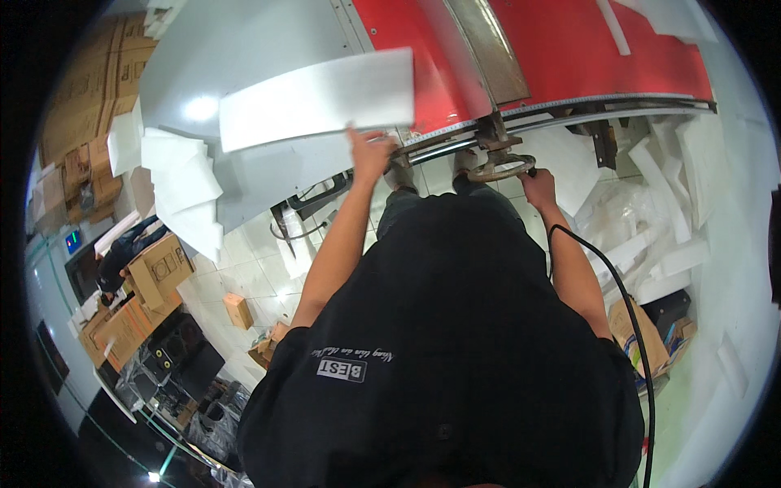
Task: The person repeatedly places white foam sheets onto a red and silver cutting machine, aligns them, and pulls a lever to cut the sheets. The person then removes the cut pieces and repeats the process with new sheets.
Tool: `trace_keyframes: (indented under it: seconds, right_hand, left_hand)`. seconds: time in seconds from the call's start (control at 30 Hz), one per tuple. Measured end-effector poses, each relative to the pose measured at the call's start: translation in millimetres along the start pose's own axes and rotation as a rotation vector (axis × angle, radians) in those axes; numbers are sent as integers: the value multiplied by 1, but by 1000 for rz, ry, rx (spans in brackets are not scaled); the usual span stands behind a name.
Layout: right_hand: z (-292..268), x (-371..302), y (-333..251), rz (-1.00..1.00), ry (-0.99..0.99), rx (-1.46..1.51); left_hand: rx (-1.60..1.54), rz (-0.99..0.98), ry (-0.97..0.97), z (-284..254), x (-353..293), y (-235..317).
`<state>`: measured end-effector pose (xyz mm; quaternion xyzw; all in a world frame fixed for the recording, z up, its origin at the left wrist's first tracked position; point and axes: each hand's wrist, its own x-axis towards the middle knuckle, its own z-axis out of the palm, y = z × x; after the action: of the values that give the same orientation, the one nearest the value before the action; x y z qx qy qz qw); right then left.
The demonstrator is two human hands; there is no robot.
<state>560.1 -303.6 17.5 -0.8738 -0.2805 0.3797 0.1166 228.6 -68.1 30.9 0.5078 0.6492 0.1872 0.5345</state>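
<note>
Over the grey tabletop (281,37) lies or hovers a white rectangular foam sheet (317,99), slightly smeared by motion. My left hand (373,151) is at its lower right edge, fingers spread and one fingertip meeting the edge; whether it bears the sheet's weight, I cannot tell. To the right, my right hand (538,189) is closed round the dark knob of a metal handwheel (495,170). The wheel is mounted under a red machine bed (561,57) with a ruler strip along its front edge. A metal bar (488,45) crosses the red bed.
Stacked white sheets (181,183) overhang the table's left end. Foam scraps and clear plastic (626,215) pile up at right. A black cable (622,285) runs past my right arm. Cardboard boxes (154,281) stand at left, near another person (122,252). A small box (237,311) sits on the tiled floor.
</note>
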Motion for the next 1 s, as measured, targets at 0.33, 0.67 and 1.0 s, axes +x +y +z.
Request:
trace_keyframes:
  seconds: [0.33,0.67,1.0]
  right_hand:
    - [-6,-2,-5,33,-99,62]
    - [-1,6,9,19,-96,104]
    - [1,-2,7,8,-69,68]
  left_hand:
    - [1010,125,209,-40,61,40]
    - [989,89,214,-82,105,12]
    - [1203,-89,276,-176,113,1]
